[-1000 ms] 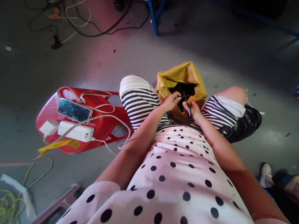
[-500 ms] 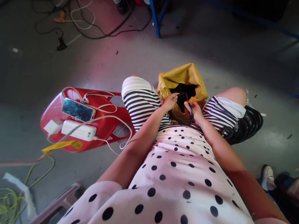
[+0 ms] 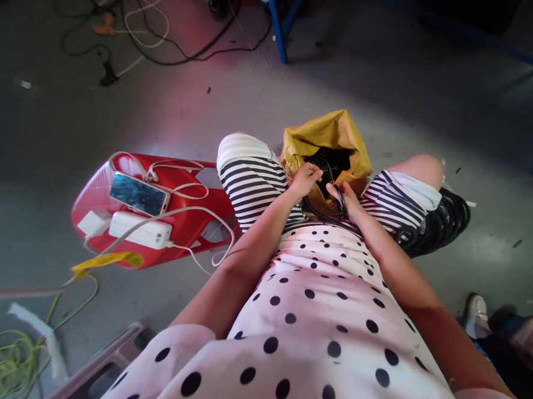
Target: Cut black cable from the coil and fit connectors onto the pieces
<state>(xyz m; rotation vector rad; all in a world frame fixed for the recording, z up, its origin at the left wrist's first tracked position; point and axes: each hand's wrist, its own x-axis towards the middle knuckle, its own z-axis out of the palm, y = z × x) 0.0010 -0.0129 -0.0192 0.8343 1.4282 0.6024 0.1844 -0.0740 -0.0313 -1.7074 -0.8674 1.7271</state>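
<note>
A yellow woven bag stands open between my knees, with dark material inside. My left hand is over its left side, thumb and fingers pinched together at a small dark piece too unclear to name. Close by on the right, my right hand is closed around what look like dark-handled scissors, their thin end toward the left fingertips. Below both hands a black cord-like strand curves across my lap. A bundle of black loops hangs beside my right thigh.
On my left, a red plastic stool bears a phone, a white power bank and cables. Tangled yellow-green cord lies on the floor. Another person's shoes show at right; a blue metal leg stands ahead.
My left hand has shifted slightly right, toward my right hand, and its fingertips reach a little farther over the bag opening. The right hand stays nearly in place.
</note>
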